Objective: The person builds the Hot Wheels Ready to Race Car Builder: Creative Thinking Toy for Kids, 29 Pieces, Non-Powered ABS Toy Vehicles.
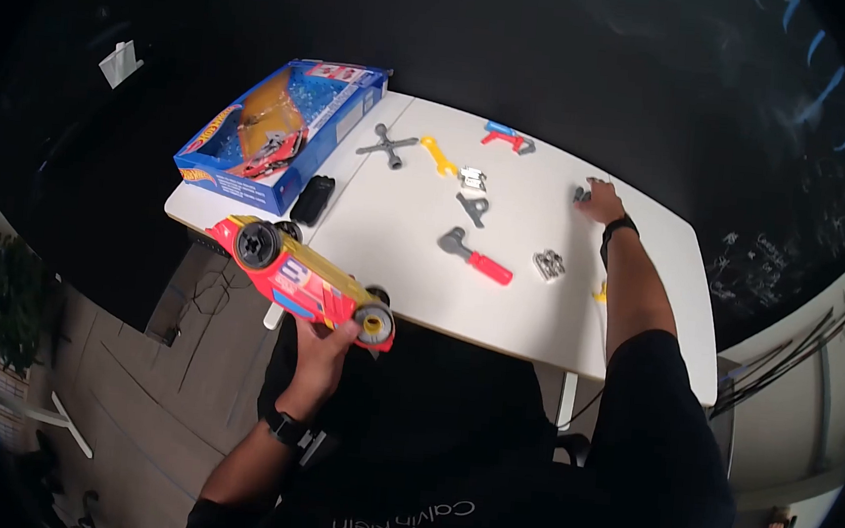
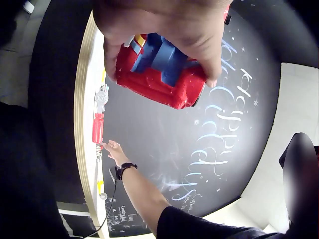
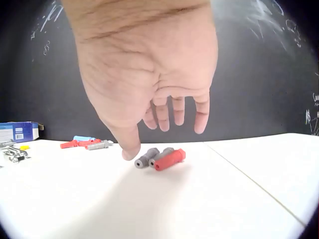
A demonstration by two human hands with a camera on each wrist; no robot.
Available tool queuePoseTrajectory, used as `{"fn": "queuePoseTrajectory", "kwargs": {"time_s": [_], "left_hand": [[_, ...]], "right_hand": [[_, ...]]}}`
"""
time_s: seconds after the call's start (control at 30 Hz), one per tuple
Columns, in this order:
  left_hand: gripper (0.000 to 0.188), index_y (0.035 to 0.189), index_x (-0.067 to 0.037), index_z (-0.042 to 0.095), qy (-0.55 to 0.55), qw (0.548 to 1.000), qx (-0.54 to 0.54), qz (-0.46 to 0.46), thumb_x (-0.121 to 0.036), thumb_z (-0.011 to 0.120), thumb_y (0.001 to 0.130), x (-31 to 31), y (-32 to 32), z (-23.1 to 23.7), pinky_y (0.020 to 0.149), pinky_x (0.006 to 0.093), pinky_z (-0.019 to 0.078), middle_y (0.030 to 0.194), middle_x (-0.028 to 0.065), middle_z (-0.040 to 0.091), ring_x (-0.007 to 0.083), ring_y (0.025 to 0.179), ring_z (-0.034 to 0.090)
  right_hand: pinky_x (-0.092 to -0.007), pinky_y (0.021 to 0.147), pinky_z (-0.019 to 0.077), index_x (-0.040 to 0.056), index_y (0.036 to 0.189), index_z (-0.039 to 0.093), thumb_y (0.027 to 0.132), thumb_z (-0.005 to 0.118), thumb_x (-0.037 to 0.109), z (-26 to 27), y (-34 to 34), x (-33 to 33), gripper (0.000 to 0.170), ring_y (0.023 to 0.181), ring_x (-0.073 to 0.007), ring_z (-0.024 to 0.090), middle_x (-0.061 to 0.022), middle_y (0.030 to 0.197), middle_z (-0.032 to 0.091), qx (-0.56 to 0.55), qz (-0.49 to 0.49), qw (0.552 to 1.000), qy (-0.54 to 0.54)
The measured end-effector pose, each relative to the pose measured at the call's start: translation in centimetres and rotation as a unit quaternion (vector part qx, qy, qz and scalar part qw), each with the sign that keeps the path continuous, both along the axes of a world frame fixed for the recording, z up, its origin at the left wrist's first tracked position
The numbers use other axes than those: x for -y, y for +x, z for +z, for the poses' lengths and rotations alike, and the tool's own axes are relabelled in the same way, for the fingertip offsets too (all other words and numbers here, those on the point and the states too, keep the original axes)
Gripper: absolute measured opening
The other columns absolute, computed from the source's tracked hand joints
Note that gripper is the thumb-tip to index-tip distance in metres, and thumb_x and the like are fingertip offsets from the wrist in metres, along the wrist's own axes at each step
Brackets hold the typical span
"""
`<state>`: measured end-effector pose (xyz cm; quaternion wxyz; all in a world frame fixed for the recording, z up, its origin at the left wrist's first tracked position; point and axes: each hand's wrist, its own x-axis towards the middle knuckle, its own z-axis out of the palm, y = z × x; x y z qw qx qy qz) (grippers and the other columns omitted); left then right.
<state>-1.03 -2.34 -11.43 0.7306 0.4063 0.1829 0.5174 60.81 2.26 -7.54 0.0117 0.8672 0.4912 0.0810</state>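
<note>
A red and yellow toy car (image 1: 313,293) with black and grey wheels is tilted in my left hand (image 1: 318,363), off the table's front edge. In the left wrist view, fingers and thumb grip the red body (image 2: 149,88) from both sides. At the table's far right, my right hand (image 1: 601,203) reaches down over a few small toy bolts. The right wrist view shows a red bolt (image 3: 170,160) beside two grey bolts (image 3: 146,158) under the spread fingers. The thumb tip is close to the nearer grey one, and the palm is empty.
On the white table (image 1: 373,260) lie a toy hammer (image 1: 477,258), a yellow wrench (image 1: 439,156), a grey cross wrench (image 1: 388,146), a red and blue tool (image 1: 508,138) and silver parts (image 1: 548,265). A blue box (image 1: 284,134) stands at the left, with a black piece (image 1: 313,201) beside it.
</note>
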Motion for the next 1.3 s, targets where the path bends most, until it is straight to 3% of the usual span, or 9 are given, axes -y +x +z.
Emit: {"fn": "queuePoseTrajectory", "kwargs": {"time_s": [0.07,0.47,0.63,0.73,0.83,0.97,1.1,1.2,1.3], "left_hand": [[0.09,0.153,-0.005,0.024,0.009,1.0,-0.015,-0.014,-0.008,0.081,0.084,-0.3,0.1,-0.2,0.119,0.0459,0.0375,0.148,0.0159,0.046,0.0293,0.138,0.049],[0.094,0.155,-0.003,0.02,-0.003,0.998,-0.04,-0.04,-0.009,0.082,0.085,-0.4,0.1,-0.5,0.117,0.0452,0.0407,0.148,0.0171,0.046,0.0289,0.137,0.05],[0.081,0.15,-0.003,0.025,-0.043,0.998,-0.032,0.025,-0.005,0.078,0.088,0.1,0.7,0.4,0.113,0.0427,0.0443,0.139,0.0148,0.051,0.0258,0.131,0.054],[0.068,0.142,-0.005,0.031,-0.073,0.994,-0.072,0.033,-0.007,0.077,0.091,0.0,0.7,0.7,0.104,0.0389,0.0517,0.134,0.0122,0.052,0.0224,0.123,0.059],[0.066,0.137,-0.006,0.031,-0.09,0.992,-0.075,0.044,-0.009,0.078,0.091,0.2,1.0,1.6,0.092,0.0392,0.0605,0.132,0.0124,0.053,0.0219,0.115,0.064],[0.067,0.129,-0.007,0.025,-0.093,0.992,-0.046,0.074,-0.011,0.08,0.09,-0.1,1.3,1.8,0.093,0.0459,0.0635,0.126,0.0149,0.052,0.0254,0.115,0.065],[0.067,0.127,-0.007,0.025,-0.068,0.989,-0.042,0.124,-0.01,0.08,0.09,-0.2,1.2,2.1,0.09,0.0429,0.064,0.123,0.0146,0.053,0.024,0.113,0.065],[0.068,0.127,-0.007,0.027,-0.048,0.988,-0.045,0.14,-0.01,0.083,0.088,-0.2,1.0,2.0,0.087,0.0337,0.0621,0.122,0.0131,0.054,0.0188,0.108,0.066],[0.07,0.136,-0.013,0.024,-0.01,0.987,-0.058,0.152,-0.008,0.077,0.091,-0.7,1.2,0.3,0.091,0.0399,0.0625,0.128,0.0127,0.052,0.0224,0.116,0.063]], "right_hand": [[-0.05,0.102,0.053,0.0055,0.145,0.052,0.079,0.079,0.043,-0.3,0.3,-0.6,0.081,0.131,-0.0333,0.056,-0.0149,0.137,0.063,0.001,-0.004,1.0,0.003],[-0.0413,0.093,0.0557,0.0009,0.116,0.07,0.072,0.084,0.029,0.7,-1.7,-2.6,0.054,0.106,-0.0321,0.067,-0.0182,0.11,0.069,0.005,0.13,0.989,0.07],[-0.0303,0.083,0.0584,-0.0028,0.109,0.069,0.08,0.082,0.003,6.5,-15.9,-1.9,0.032,0.096,-0.0164,0.067,-0.0102,0.101,0.065,-0.303,0.281,0.875,0.254],[-0.0289,0.081,0.0592,-0.0037,0.106,0.07,0.086,0.077,-0.002,6.9,-22.1,-0.8,0.021,0.094,-0.0146,0.069,-0.0105,0.103,0.069,-0.456,0.311,0.799,0.239],[-0.0282,0.08,0.0571,-0.0019,0.104,0.073,0.088,0.076,-0.001,8.0,-29.2,2.3,0.016,0.09,-0.0135,0.071,-0.0092,0.103,0.074,-0.469,0.343,0.792,0.186],[-0.0333,0.081,0.0588,-0.0027,0.11,0.073,0.094,0.068,0.003,10.9,-38.2,7.1,0.017,0.094,-0.0284,0.074,-0.0145,0.112,0.074,-0.29,0.558,0.759,0.167],[-0.0384,0.077,0.0587,-0.0026,0.113,0.069,0.097,0.064,0.005,11.6,-42.7,9.9,0.019,0.091,-0.0384,0.071,-0.0192,0.109,0.072,-0.26,0.566,0.766,0.159],[-0.0428,0.08,0.0562,0.0036,0.125,0.06,0.097,0.067,0.011,12.5,-43.6,10.7,0.029,0.099,-0.0419,0.068,-0.0173,0.112,0.072,-0.251,0.44,0.862,0.024],[-0.0414,0.077,0.0561,0.0019,0.12,0.062,0.094,0.071,0.012,12.1,-43.5,10.3,0.029,0.095,-0.0398,0.069,-0.015,0.109,0.071,-0.242,0.49,0.836,0.047]]}}
